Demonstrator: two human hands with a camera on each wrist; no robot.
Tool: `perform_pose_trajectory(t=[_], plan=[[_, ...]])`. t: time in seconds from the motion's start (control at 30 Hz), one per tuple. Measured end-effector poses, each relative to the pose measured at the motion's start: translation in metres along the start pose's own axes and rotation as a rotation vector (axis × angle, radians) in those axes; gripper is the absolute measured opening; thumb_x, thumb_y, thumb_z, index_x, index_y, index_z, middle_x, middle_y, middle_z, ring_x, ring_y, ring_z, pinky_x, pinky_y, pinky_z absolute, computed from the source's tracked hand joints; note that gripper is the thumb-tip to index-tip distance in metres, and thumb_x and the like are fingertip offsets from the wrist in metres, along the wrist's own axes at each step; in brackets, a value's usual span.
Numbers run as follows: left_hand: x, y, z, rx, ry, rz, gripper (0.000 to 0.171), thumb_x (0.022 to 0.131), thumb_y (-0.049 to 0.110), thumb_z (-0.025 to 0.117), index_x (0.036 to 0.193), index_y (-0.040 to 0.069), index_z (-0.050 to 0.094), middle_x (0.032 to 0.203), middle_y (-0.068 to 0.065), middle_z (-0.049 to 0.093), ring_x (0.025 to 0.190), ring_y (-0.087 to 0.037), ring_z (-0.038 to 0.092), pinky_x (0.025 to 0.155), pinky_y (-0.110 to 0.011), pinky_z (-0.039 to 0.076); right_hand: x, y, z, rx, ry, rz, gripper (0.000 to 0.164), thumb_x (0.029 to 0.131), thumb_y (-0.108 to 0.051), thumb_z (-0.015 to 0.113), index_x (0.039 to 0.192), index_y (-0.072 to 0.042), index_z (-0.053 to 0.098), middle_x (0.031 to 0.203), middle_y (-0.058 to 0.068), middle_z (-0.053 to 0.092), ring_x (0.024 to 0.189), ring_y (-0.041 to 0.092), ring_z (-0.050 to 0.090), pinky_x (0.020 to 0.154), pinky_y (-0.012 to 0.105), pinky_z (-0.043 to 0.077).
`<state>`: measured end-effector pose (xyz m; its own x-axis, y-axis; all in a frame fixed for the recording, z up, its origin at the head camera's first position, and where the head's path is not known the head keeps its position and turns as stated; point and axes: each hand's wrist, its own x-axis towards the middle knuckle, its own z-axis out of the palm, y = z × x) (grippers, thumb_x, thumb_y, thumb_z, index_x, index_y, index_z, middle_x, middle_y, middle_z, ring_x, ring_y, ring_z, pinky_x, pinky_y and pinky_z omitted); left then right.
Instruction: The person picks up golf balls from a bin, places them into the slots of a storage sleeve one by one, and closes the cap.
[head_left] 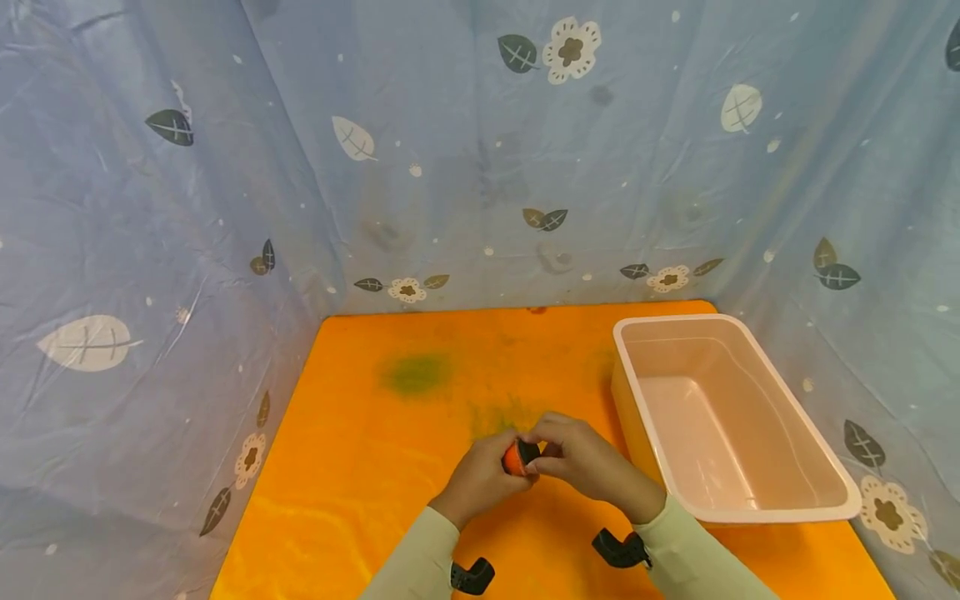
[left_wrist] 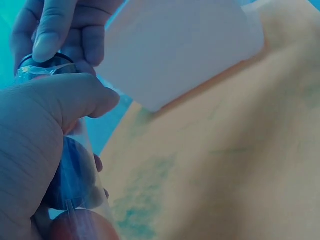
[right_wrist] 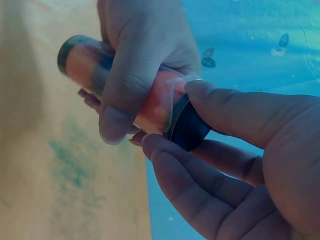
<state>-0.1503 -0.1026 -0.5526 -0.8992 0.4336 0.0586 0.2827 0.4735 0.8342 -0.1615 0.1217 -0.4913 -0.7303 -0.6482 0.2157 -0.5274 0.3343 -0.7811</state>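
Note:
A clear plastic tube [right_wrist: 80, 65] shows orange and dark round shapes inside and a black end at each side. My left hand [head_left: 480, 477] grips it round the middle, thumb laid across the plastic. With thumb and fingertips my right hand [head_left: 583, 454] pinches the black cap [right_wrist: 189, 127] at one end. A crinkled edge of clear film [right_wrist: 180, 82] shows beside that cap. From the head view the tube is seen nearly end-on, mostly hidden by both hands. Both hands are over the front middle of the table.
A pale pink plastic basin [head_left: 772, 515] stands on the right of the orange table [head_left: 352, 442], close by my right forearm. Green smudges [head_left: 416, 373] mark the tabletop. Blue patterned curtains [head_left: 450, 167] enclose the back and sides. A black device [head_left: 472, 576] sits at each wrist.

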Motion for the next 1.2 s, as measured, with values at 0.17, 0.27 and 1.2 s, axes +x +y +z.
perform_pose_trajectory(t=[0.17,0.27,1.2], plan=[[0.002,-0.005,0.005,0.027,-0.017,0.022,0.025,0.097,0.019,0.087,0.115,0.023,0.069,0.098,0.014,0.065,0.076,-0.003,0.062,0.066,-0.022,0.056,-0.002,0.004,0.002,-0.064,-0.041,0.020,0.022,0.096,-0.004,0.085,0.116,-0.006,0.077,0.113,0.002,0.068,0.081,0.009,0.067,0.074,0.026,0.059],[0.005,-0.009,0.010,-0.009,0.009,0.036,0.027,0.097,0.019,0.087,0.118,0.021,0.070,0.102,0.013,0.068,0.081,-0.002,0.064,0.071,-0.022,0.057,-0.005,0.008,0.006,-0.097,-0.008,0.035,0.026,0.097,-0.008,0.084,0.123,-0.006,0.077,0.113,0.000,0.068,0.084,0.007,0.065,0.074,0.026,0.059],[0.018,-0.032,0.013,-0.483,0.096,-0.214,0.074,0.101,0.037,0.083,0.159,0.009,0.046,0.145,-0.010,0.058,0.128,-0.031,0.060,0.106,-0.052,0.050,-0.002,0.028,0.042,0.395,0.551,0.392,0.016,0.108,-0.018,0.074,0.117,-0.005,0.075,0.110,0.010,0.071,0.081,0.031,0.070,0.070,0.035,0.058]])
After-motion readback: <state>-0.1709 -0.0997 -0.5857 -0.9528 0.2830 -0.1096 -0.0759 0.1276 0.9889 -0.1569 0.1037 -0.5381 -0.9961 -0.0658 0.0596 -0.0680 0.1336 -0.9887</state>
